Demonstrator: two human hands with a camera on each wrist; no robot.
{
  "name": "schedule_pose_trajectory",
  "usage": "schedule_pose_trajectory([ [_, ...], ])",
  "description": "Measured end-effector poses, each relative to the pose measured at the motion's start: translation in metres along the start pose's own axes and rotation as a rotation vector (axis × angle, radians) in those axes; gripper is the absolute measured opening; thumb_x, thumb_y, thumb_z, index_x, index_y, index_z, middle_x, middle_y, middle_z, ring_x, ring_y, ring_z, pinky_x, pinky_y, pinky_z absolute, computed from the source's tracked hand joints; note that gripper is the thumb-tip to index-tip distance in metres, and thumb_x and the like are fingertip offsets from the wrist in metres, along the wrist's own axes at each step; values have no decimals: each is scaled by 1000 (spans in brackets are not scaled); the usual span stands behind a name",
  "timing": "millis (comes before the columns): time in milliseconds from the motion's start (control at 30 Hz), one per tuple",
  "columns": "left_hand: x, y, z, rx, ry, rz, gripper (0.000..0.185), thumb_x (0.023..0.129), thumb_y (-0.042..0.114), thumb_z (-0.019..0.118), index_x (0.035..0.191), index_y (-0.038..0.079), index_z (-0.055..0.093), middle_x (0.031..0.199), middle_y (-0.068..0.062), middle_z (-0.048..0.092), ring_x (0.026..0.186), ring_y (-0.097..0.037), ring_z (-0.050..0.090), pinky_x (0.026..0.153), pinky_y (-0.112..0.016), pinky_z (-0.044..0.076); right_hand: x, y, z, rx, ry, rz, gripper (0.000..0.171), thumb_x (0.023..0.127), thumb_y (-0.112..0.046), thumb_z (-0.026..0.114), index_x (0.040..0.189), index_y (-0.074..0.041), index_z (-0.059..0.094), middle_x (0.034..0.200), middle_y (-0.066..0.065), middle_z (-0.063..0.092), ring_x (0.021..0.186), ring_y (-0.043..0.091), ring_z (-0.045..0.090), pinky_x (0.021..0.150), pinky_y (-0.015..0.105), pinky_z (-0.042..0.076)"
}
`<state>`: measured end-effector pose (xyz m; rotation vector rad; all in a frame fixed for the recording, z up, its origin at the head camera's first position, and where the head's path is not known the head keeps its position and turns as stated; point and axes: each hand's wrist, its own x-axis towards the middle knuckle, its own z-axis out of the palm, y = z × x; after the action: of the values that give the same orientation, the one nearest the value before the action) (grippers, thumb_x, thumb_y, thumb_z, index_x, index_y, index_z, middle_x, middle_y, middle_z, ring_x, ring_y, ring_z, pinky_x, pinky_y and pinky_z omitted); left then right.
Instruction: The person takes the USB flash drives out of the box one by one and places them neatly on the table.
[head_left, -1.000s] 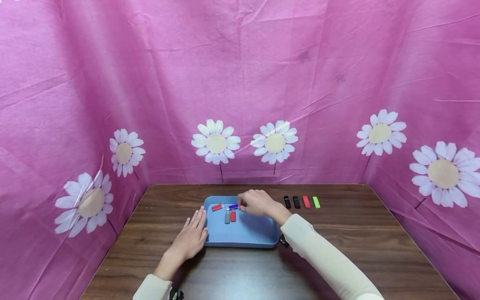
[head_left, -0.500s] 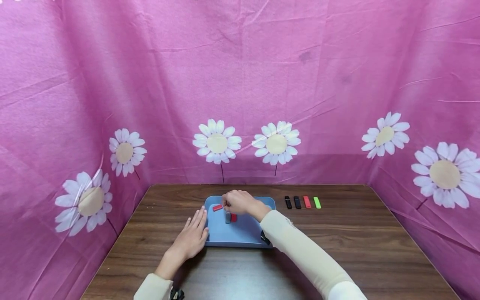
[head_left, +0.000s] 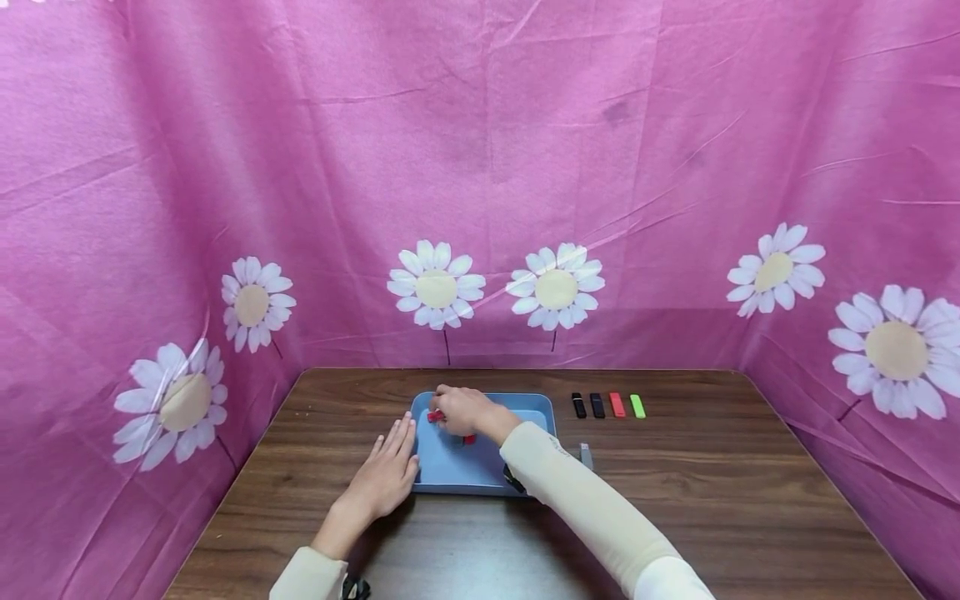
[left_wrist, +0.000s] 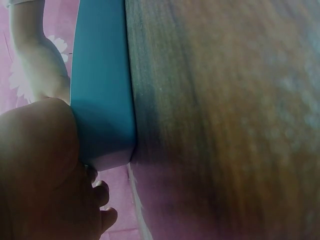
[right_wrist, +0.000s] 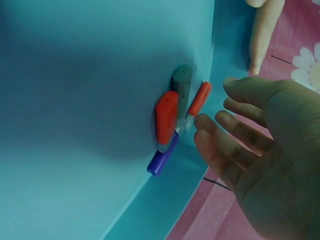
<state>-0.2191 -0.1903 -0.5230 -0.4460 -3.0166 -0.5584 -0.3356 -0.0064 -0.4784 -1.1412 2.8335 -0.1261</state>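
Note:
My left hand (head_left: 378, 479) lies with straight fingers against the left side of the blue tray (head_left: 480, 482). The left wrist view shows this palm (left_wrist: 42, 165) at the tray wall (left_wrist: 102, 75). My right hand (head_left: 465, 410) is over the tray's far left part, beside a red USB stick (head_left: 435, 416). From the right wrist, that hand (right_wrist: 255, 135) has loosely bent fingers apart from the sticks. Clustered in the tray are a red stick (right_wrist: 167, 117), a grey one (right_wrist: 182, 82), a purple one (right_wrist: 159, 160) and another red one (right_wrist: 201, 97).
Right of the tray, two black sticks (head_left: 579, 406), a red stick (head_left: 617, 405) and a green stick (head_left: 637, 407) stand in a row on the wooden table (head_left: 712, 483). A grey stick (head_left: 586, 456) lies nearer, partly behind the right sleeve (head_left: 577, 500). A pink curtain (head_left: 480, 167) surrounds the table.
My right hand has moved left across the tray, from the purple stick to the left red one. The grey stick right of the tray has come into view beside the sleeve. My left hand stays.

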Motion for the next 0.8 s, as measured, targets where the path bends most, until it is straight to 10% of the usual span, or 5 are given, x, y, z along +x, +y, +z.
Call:
schedule_pose_trajectory([
  [300,0,-4,6,-12,55,41,60,112,20,44,162,-10,32,173,-26,28,160,-46,29,127,-68,27,2,-4,8,-87,-99,6,50,101,-35,74,149,-21,64,152,2,57,132,15,64,113,32,53],
  [800,-1,4,-1,1,-6,-8,60,114,21,44,165,-7,29,176,-21,22,163,-42,25,130,-65,25,-6,4,3,0,-61,-58,9,99,-22,75,107,-19,78,105,-5,64,85,7,57,82,21,54],
])
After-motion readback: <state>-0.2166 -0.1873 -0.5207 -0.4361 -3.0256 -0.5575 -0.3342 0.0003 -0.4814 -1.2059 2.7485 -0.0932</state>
